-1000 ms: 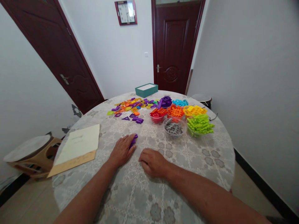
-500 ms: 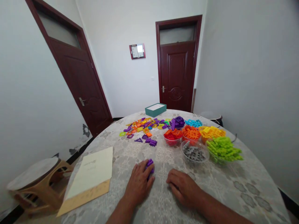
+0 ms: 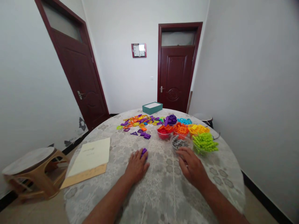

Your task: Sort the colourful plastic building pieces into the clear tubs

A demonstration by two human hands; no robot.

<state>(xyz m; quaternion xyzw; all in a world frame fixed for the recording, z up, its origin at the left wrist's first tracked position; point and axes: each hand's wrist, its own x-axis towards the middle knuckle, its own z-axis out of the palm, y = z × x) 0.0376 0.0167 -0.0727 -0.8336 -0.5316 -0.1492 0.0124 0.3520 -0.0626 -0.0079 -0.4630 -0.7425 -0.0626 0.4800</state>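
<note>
Just beneath the left fingers (image 3: 137, 155): purple piece (image 3: 144, 151), partly covered, lying on the counter (image 3: 158, 193).
Left hand (image 3: 136, 167): palm down, fingers extended and slightly apart over the piece; whether they grip it cannot be told.
Right hand (image 3: 194, 167): fingers loosely curled at the near side of the clear bowl (image 3: 172, 147); rim contact and anything held cannot be determined.
Gray pieces (image 3: 179, 142): inside the clear bowl, just beyond the right fingers.
Green pieces (image 3: 205, 142): heaped, beyond and to the right of the right fingers.
Red pieces (image 3: 164, 130), orange pieces (image 3: 181, 128), yellow pieces (image 3: 199, 129): in a row, left to right, beyond the gray ones.
Loose pile (image 3: 137, 121): mixed colours, spread well beyond the left fingers.
Paper (image 3: 93, 154): flat, well left of the left fingers, overlying a tan sheet (image 3: 87, 175).
Teal box (image 3: 152, 108): past the pile, farther from the fingers.
</note>
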